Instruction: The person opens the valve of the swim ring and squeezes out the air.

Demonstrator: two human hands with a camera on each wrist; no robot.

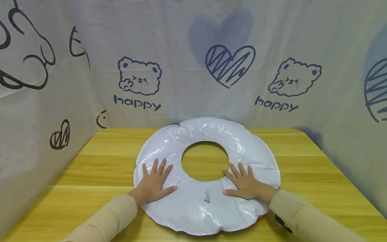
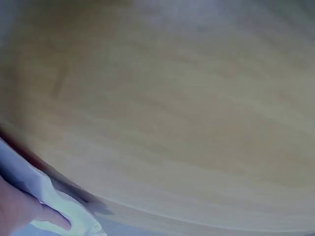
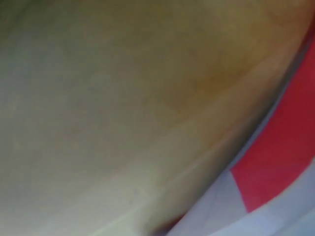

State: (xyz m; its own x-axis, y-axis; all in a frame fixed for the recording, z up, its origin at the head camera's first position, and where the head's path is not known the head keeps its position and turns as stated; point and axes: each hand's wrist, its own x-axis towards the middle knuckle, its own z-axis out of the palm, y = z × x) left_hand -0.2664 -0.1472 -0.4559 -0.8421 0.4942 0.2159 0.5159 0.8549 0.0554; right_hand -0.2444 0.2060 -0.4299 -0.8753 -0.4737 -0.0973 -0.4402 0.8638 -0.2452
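A white inflatable swim ring (image 1: 208,215) lies flat on the wooden table, its surface creased and glossy. On its near side stands a small clear valve (image 1: 207,196). My left hand (image 1: 154,183) rests with spread fingers on the ring's left part. On the right part, my right hand (image 1: 246,185) lies with fingers spread, the fingertips close to the inner hole. In the left wrist view a bit of the left hand (image 2: 24,211) touches the white ring. The right wrist view shows a red patch (image 3: 275,157) on the ring's side; the right hand is out of sight there.
The yellow wood-grain table (image 1: 99,168) extends around the ring. A white cloth (image 1: 181,77) printed with bears, hearts and the word happy hangs behind the table and along both sides. A dark object (image 1: 282,223) sits under the right sleeve.
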